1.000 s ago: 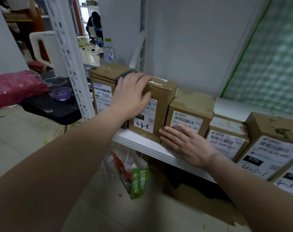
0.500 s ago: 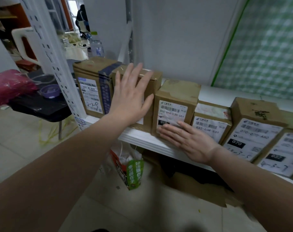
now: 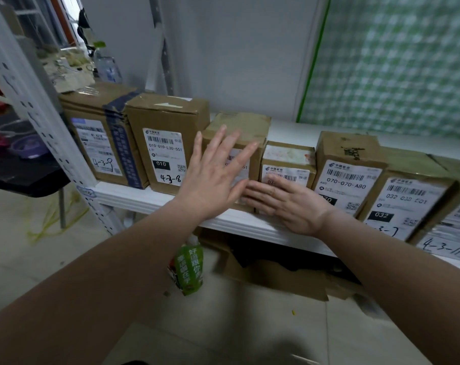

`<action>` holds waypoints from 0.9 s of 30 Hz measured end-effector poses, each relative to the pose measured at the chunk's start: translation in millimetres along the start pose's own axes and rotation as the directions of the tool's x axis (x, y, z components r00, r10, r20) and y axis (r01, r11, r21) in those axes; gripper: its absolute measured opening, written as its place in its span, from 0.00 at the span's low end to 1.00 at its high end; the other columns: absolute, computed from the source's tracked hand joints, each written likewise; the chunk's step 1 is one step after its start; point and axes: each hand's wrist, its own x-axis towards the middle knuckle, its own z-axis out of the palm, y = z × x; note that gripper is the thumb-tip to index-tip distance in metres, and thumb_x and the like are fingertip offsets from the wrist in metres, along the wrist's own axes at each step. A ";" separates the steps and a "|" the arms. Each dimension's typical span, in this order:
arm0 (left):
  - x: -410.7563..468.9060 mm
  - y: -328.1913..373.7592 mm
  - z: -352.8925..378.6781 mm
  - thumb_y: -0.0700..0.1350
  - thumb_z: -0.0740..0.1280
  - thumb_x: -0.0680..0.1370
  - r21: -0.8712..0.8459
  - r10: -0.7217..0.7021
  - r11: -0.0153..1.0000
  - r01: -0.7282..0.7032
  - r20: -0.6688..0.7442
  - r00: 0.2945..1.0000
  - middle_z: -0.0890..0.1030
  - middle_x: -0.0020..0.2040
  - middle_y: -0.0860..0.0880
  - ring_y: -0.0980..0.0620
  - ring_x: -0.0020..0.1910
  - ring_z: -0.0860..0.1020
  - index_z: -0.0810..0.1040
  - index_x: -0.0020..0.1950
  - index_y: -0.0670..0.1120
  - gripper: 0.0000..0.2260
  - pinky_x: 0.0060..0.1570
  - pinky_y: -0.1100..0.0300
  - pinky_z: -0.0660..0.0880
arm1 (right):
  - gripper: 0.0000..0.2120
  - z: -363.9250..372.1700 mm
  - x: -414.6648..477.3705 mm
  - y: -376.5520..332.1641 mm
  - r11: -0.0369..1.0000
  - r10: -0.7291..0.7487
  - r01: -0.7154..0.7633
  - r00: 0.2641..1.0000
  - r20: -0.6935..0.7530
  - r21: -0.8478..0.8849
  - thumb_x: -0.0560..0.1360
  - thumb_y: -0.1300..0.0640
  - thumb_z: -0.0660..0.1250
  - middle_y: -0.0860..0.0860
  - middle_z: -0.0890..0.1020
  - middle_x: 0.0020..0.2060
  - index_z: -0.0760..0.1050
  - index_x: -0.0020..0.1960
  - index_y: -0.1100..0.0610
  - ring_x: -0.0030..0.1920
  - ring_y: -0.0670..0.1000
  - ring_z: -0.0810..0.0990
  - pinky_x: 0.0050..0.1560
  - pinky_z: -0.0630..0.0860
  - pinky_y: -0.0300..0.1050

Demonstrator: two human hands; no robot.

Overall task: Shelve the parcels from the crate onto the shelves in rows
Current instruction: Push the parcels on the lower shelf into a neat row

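Cardboard parcels (image 3: pixel 347 167) stand in one row along the white shelf (image 3: pixel 155 200) that crosses the middle of the frame, printed labels facing out and handwritten codes such as 4-3-9 and 4-3-8 on their fronts. They differ in height: the taped box (image 3: pixel 100 138) at the left end and its neighbour (image 3: pixel 163 146) are tall, the small box (image 3: pixel 288 156) at centre is low, and the ones toward the right edge lean out of line. The step in hand looks like squaring up the row rather than placing a new parcel. Both hands are released and hold nothing. The left hand (image 3: pixel 215 177) is spread flat, fingers straight, before the face of the third box (image 3: pixel 239 127). The right hand (image 3: pixel 289 204) lies flat just to its right, fingers pointing at the foot of that box and of the small one, over the shelf's front lip. Whether either palm actually presses the cardboard I cannot tell, since motion blur softens the fingers. The crate is not in view, so the next move probably calls for an even push to set these fronts flush with their neighbours, then a turn away to fetch another parcel. The boxes look light, stiff and easy to slide.
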 end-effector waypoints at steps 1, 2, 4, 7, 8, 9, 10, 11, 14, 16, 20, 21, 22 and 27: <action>0.0 0.4 -0.1 0.60 0.53 0.79 -0.007 -0.006 1.000 0.006 -0.013 1.000 0.54 0.78 0.43 0.43 0.77 0.47 0.43 0.77 0.54 0.31 0.71 0.41 0.37 | 0.28 -0.6 -1.8 -1.9 1.000 0.017 -0.017 1.000 -0.011 0.012 0.79 0.59 0.35 0.54 0.56 0.75 0.52 0.77 0.61 0.76 0.51 0.53 0.76 0.39 0.55; -0.3 1.8 -0.2 0.59 0.53 0.78 -0.013 -0.011 1.000 0.010 -0.028 1.000 0.54 0.78 0.42 0.42 0.77 0.48 0.44 0.77 0.55 0.30 0.71 0.41 0.37 | 0.27 -1.5 -5.6 -4.2 1.000 0.024 -0.023 1.000 -0.018 0.019 0.79 0.59 0.36 0.54 0.56 0.75 0.50 0.77 0.62 0.76 0.51 0.53 0.77 0.40 0.55; -0.5 7.8 1.5 0.59 0.53 0.78 -0.027 0.016 0.999 -0.019 -0.093 0.996 0.55 0.77 0.41 0.42 0.76 0.50 0.48 0.77 0.54 0.30 0.71 0.41 0.39 | 0.29 -3.6 -18.3 -7.3 1.000 0.018 -0.018 1.000 -0.014 0.010 0.76 0.57 0.42 0.54 0.56 0.75 0.48 0.77 0.61 0.76 0.51 0.53 0.77 0.39 0.55; 6.6 26.3 4.3 0.58 0.54 0.77 -0.027 0.107 0.993 -0.113 -0.162 0.981 0.51 0.76 0.45 0.44 0.75 0.49 0.49 0.77 0.53 0.30 0.71 0.40 0.41 | 0.31 -3.4 -44.7 -4.1 1.000 0.001 -0.001 1.000 -0.005 -0.012 0.75 0.56 0.44 0.55 0.56 0.75 0.47 0.77 0.62 0.76 0.51 0.53 0.77 0.37 0.55; 10.7 33.5 5.0 0.58 0.54 0.77 -0.028 0.129 0.990 -0.136 -0.169 0.977 0.50 0.77 0.46 0.44 0.75 0.49 0.49 0.77 0.53 0.30 0.71 0.40 0.41 | 0.29 -2.4 -52.0 -1.1 1.000 0.005 -0.005 1.000 0.010 0.000 0.76 0.57 0.43 0.55 0.57 0.75 0.47 0.77 0.62 0.76 0.51 0.54 0.77 0.37 0.55; 14.9 40.4 5.5 0.58 0.53 0.78 -0.024 0.141 0.989 -0.148 -0.173 0.975 0.50 0.77 0.46 0.44 0.76 0.48 0.48 0.77 0.53 0.30 0.71 0.40 0.40 | 0.27 -1.4 -57.8 2.2 1.000 0.009 -0.010 1.000 0.026 0.025 0.79 0.58 0.39 0.54 0.58 0.74 0.48 0.77 0.63 0.75 0.50 0.55 0.77 0.38 0.55; 18.9 46.5 7.1 0.58 0.52 0.78 -0.010 0.145 0.989 -0.149 -0.173 0.974 0.50 0.77 0.46 0.44 0.76 0.48 0.47 0.77 0.53 0.30 0.71 0.39 0.40 | 0.25 0.0 -61.2 4.5 0.999 0.008 -0.010 0.999 0.037 0.047 0.80 0.59 0.34 0.54 0.59 0.74 0.48 0.76 0.63 0.74 0.49 0.56 0.77 0.40 0.54; 22.3 50.9 9.0 0.59 0.52 0.78 0.008 0.138 0.990 -0.139 -0.171 0.975 0.51 0.77 0.45 0.44 0.75 0.49 0.47 0.77 0.53 0.30 0.70 0.38 0.40 | 0.26 1.6 -62.8 5.9 0.998 0.007 -0.009 0.999 0.044 0.055 0.81 0.59 0.30 0.53 0.59 0.73 0.49 0.75 0.63 0.74 0.49 0.57 0.77 0.41 0.54; 27.8 57.3 15.3 0.59 0.51 0.77 0.028 0.097 0.995 -0.093 -0.179 0.979 0.55 0.74 0.44 0.43 0.74 0.52 0.50 0.77 0.53 0.29 0.69 0.36 0.41 | 0.27 7.7 -65.6 7.0 0.999 0.015 -0.016 0.999 0.037 0.033 0.81 0.58 0.28 0.51 0.60 0.72 0.50 0.75 0.62 0.73 0.48 0.58 0.76 0.42 0.54; 28.1 57.2 18.4 0.59 0.53 0.77 0.026 0.095 0.995 -0.092 -0.200 0.975 0.58 0.71 0.44 0.42 0.72 0.56 0.53 0.76 0.52 0.29 0.68 0.36 0.41 | 0.27 12.9 -67.6 6.3 0.999 0.017 -0.017 0.999 0.027 0.030 0.81 0.58 0.28 0.51 0.60 0.73 0.53 0.75 0.61 0.73 0.48 0.58 0.76 0.42 0.54; 26.2 61.5 17.5 0.58 0.56 0.77 -0.011 0.093 0.995 -0.099 -0.262 0.960 0.60 0.69 0.44 0.42 0.71 0.58 0.56 0.74 0.51 0.28 0.68 0.34 0.44 | 0.25 14.2 -73.1 2.1 1.000 0.013 -0.013 1.000 -0.020 -0.001 0.79 0.59 0.38 0.52 0.57 0.74 0.51 0.76 0.62 0.75 0.48 0.55 0.76 0.41 0.56; 27.3 67.1 15.8 0.58 0.57 0.76 -0.020 0.105 0.993 -0.114 -0.279 0.955 0.59 0.70 0.44 0.42 0.71 0.58 0.56 0.74 0.51 0.28 0.68 0.33 0.44 | 0.26 12.1 -77.4 0.7 1.000 0.017 -0.017 0.999 -0.028 0.006 0.79 0.59 0.39 0.52 0.57 0.74 0.50 0.76 0.62 0.75 0.48 0.54 0.76 0.41 0.56; 30.3 75.1 13.7 0.57 0.57 0.76 -0.023 0.131 0.989 -0.144 -0.301 0.945 0.59 0.70 0.44 0.42 0.71 0.58 0.56 0.74 0.51 0.28 0.68 0.34 0.44 | 0.26 9.7 -84.0 0.4 1.000 0.021 -0.021 0.999 -0.028 0.014 0.79 0.59 0.38 0.52 0.58 0.73 0.49 0.76 0.62 0.76 0.50 0.54 0.76 0.42 0.56; 62.1 131.6 1.7 0.57 0.59 0.78 0.008 0.305 0.942 -0.336 -0.436 0.846 0.57 0.73 0.44 0.42 0.73 0.57 0.57 0.74 0.51 0.27 0.69 0.36 0.44 | 0.30 2.0 -140.2 12.7 0.999 0.050 -0.049 0.997 0.061 -0.019 0.73 0.57 0.49 0.48 0.65 0.70 0.54 0.75 0.62 0.71 0.55 0.61 0.77 0.42 0.57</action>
